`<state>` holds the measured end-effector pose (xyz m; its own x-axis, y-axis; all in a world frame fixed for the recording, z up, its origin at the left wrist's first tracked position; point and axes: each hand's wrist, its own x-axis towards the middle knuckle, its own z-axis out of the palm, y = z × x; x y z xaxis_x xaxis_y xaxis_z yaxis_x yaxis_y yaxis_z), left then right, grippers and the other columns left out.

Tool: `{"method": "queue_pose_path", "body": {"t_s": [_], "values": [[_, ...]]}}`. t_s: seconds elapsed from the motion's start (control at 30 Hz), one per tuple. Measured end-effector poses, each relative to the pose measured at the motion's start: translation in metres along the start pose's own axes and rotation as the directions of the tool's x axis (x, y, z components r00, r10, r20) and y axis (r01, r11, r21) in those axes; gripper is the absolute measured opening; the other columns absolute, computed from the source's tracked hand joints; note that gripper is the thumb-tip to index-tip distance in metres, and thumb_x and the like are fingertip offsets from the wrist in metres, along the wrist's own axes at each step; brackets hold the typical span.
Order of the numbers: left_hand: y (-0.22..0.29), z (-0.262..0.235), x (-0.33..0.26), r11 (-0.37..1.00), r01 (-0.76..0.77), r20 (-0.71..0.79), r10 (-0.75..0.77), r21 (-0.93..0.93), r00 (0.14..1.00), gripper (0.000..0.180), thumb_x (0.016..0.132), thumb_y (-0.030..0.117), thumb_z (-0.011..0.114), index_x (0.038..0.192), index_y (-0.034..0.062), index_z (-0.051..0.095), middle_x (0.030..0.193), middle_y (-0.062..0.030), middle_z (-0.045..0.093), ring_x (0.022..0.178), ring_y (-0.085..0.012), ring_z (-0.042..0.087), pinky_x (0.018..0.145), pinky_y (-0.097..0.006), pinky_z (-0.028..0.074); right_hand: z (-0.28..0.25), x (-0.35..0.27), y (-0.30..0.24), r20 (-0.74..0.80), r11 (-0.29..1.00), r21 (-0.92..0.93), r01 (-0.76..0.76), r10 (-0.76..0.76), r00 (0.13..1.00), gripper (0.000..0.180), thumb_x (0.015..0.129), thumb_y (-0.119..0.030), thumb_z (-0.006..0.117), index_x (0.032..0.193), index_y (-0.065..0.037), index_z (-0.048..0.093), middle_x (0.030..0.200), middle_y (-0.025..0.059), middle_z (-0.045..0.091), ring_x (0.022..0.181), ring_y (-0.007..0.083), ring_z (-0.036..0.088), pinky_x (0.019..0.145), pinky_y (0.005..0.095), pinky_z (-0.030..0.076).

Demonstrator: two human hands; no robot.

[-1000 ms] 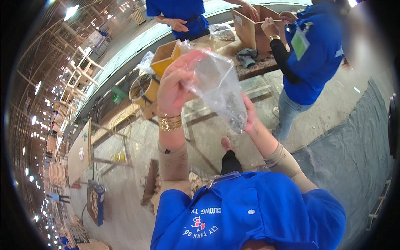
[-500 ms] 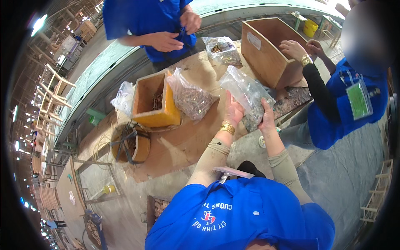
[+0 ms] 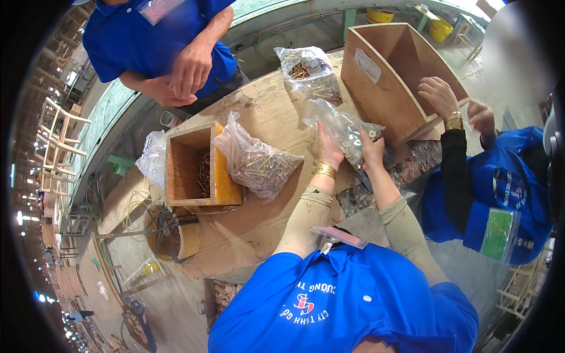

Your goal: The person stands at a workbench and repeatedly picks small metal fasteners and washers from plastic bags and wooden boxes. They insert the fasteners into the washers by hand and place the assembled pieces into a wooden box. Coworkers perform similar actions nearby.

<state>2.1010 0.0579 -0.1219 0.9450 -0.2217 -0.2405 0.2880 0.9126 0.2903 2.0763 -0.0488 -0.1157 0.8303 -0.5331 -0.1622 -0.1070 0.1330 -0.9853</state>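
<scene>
Between my two hands is a clear plastic bag point(image 3: 346, 126) with small metal hardware inside, over the table's right edge. My left hand point(image 3: 329, 150) grips its left side, the fingers partly hidden behind the plastic. My right hand point(image 3: 372, 153) holds the lower right side, thumb on top. Left of my hands, a larger clear bag of screws point(image 3: 265, 167) rests on the table. Beyond my hands stands an opened bag of brass-coloured screws point(image 3: 309, 73). A deep wooden box point(image 3: 376, 88) lies just to the right of that bag.
A smaller wooden box point(image 3: 197, 167) with screws stands at the left, beside a white plastic bag point(image 3: 153, 157). A round yellow container point(image 3: 188, 238) sits nearer. Co-workers in blue shirts stand across the table and at the right, one person's hand point(image 3: 438, 97) by the deep box.
The bag in my hands has come onto the table's edge, and my left palm has turned in against it. The person across has shifted left in view, hands now together.
</scene>
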Motion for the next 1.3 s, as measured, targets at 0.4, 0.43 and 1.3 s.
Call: {"method": "queue_pose_path", "body": {"t_s": [0.4,0.43,1.3], "values": [[-0.011,-0.017,0.017,0.997,0.038,-0.093,-0.044,-0.063,0.995,0.027,0.084,0.019,0.052,0.104,0.0006,0.051,0.099,-0.0105,0.058,0.091,-0.0252,0.056,0.082,-0.038,0.045,0.014,-0.002,-0.023,0.045,0.991,-0.100,0.086,-0.082,0.996,0.036,0.074,-0.016,0.067,0.097,0.001,0.047,0.095,0.0108,0.055,0.082,0.0160,0.053,0.071,0.0286,0.044],[-0.010,-0.015,0.016,0.990,0.097,-0.057,-0.103,-0.102,0.993,0.025,0.085,0.016,0.048,0.103,-0.0012,0.050,0.098,-0.0129,0.058,0.090,-0.0254,0.057,0.081,-0.039,0.046,0.013,-0.004,-0.025,0.054,1.000,-0.008,0.024,-0.023,0.998,0.040,0.071,-0.016,0.068,0.101,0.002,0.048,0.097,0.0114,0.055,0.084,0.0174,0.053,0.075,0.0294,0.043],[0.009,-0.011,-0.009,0.951,0.303,0.005,-0.304,0.058,0.953,0.029,0.088,0.019,0.045,0.109,-0.0005,0.049,0.101,-0.0143,0.058,0.091,-0.0254,0.057,0.083,-0.040,0.046,-0.008,-0.065,-0.029,-0.046,0.906,0.405,-0.123,0.155,0.987,0.050,0.079,-0.010,0.062,0.119,0.000,0.034,0.113,0.0106,0.048,0.103,0.0184,0.048,0.088,0.0303,0.040]]}}
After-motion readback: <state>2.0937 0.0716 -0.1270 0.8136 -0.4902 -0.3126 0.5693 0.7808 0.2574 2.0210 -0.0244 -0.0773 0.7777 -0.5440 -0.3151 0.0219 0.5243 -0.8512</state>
